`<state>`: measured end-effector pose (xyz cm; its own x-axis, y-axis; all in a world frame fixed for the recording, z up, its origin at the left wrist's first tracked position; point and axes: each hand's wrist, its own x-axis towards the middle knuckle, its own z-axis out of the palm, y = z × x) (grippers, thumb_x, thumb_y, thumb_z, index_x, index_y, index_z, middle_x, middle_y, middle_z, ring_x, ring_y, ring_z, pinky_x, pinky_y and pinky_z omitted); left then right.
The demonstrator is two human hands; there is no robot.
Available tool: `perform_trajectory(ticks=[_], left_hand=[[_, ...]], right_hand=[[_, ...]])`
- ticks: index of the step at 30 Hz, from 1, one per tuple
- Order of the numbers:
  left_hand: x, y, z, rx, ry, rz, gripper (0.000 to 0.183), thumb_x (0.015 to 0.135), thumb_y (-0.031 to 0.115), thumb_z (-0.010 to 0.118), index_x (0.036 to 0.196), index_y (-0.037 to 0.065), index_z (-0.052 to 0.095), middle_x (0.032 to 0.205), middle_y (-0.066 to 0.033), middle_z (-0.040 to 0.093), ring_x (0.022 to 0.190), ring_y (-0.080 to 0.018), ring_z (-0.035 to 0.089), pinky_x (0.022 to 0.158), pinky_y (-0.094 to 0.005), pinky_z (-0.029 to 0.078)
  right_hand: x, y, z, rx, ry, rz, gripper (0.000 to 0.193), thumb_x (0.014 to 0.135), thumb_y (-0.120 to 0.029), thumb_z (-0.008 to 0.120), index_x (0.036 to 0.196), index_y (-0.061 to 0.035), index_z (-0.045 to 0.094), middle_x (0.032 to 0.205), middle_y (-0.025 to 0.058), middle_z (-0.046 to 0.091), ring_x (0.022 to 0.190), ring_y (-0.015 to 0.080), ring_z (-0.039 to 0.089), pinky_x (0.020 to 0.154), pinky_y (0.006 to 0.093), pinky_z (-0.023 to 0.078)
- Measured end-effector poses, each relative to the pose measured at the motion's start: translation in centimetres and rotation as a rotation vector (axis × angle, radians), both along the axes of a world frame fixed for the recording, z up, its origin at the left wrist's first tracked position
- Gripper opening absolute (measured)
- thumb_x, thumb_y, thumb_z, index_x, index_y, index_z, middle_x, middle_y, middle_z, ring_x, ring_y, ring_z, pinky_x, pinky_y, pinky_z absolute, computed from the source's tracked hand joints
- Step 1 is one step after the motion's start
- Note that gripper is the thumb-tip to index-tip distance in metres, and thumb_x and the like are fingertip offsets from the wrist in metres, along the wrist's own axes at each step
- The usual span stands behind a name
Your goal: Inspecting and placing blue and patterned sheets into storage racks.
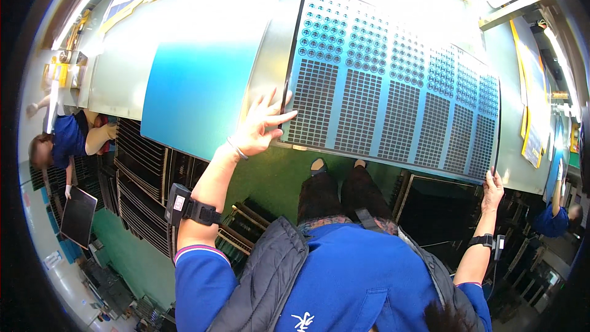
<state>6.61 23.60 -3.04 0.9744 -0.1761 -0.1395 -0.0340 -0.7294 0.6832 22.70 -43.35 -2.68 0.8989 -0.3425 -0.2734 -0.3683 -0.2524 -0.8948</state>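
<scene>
A large rectangular panel with rows of dark rings and small dark squares on blue lies on the pale worktop in front of me. My left hand is at its left edge, fingers spread, with fingertips at or just over the edge. At the near right corner, my right hand pinches the panel between thumb and fingers. Left of the panel lies a plain blue sheet, its near edge reaching past the worktop's front edge; neither hand touches it.
Racks of dark panels stand below the worktop on the left. A wooden-edged rack is near my legs. One person holds a dark panel at far left; another person is at far right. Yellow-edged sheets lie at right.
</scene>
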Motion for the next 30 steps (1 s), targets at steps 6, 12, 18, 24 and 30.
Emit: perform_trajectory(ticks=[6,12,18,24,30], left_hand=[[0.0,0.0,0.2,-0.008,0.015,0.0,0.06,0.073,0.002,0.061,0.128,0.024,0.054,0.15,-0.0017,0.025,0.142,-0.0294,0.004,0.114,-0.0459,-0.002],[0.0,0.1,-0.2,-0.015,0.013,-0.006,0.058,0.074,0.004,0.061,0.128,0.024,0.054,0.15,-0.0017,0.025,0.142,-0.0303,0.004,0.114,-0.0465,-0.002],[0.0,0.0,0.2,0.01,0.007,-0.006,0.06,0.072,0.004,0.062,0.128,0.024,0.054,0.15,-0.0019,0.025,0.142,-0.0317,0.005,0.114,-0.047,-0.001],[0.8,-0.3,0.5,-0.002,-0.002,-0.012,0.065,0.07,0.001,0.062,0.13,0.023,0.052,0.15,-0.0029,0.025,0.141,-0.0329,0.006,0.114,-0.0472,0.0],[1.3,-0.6,0.6,0.099,0.018,-0.016,0.067,0.068,0.0,0.063,0.13,0.019,0.051,0.149,-0.0084,0.027,0.14,-0.0397,0.008,0.114,-0.0494,0.006]], right_hand=[[-0.1,-1.3,-0.2,0.09,0.002,0.046,0.029,0.085,-0.008,0.066,0.114,-0.0102,0.062,0.093,-0.0067,0.062,0.078,0.0028,0.056,0.069,0.0181,0.043],[-0.2,-1.5,-0.2,0.098,0.016,0.04,0.027,0.085,-0.008,0.066,0.112,-0.0105,0.063,0.097,-0.0054,0.063,0.08,0.0035,0.057,0.073,0.0194,0.045],[-0.2,-1.3,-0.1,0.103,0.026,0.032,0.028,0.085,-0.008,0.065,0.114,-0.0095,0.062,0.1,-0.0045,0.063,0.083,0.0044,0.057,0.074,0.0203,0.045],[0.1,-1.3,0.7,0.113,0.016,0.016,0.029,0.086,-0.007,0.064,0.115,-0.0079,0.061,0.1,-0.0025,0.063,0.087,0.0066,0.057,0.081,0.0231,0.045],[1.2,2.2,4.7,0.618,0.044,0.312,0.041,0.075,0.003,0.06,0.115,-0.0013,0.049,0.118,0.0126,0.054,0.109,0.0238,0.051,0.097,0.036,0.038]])
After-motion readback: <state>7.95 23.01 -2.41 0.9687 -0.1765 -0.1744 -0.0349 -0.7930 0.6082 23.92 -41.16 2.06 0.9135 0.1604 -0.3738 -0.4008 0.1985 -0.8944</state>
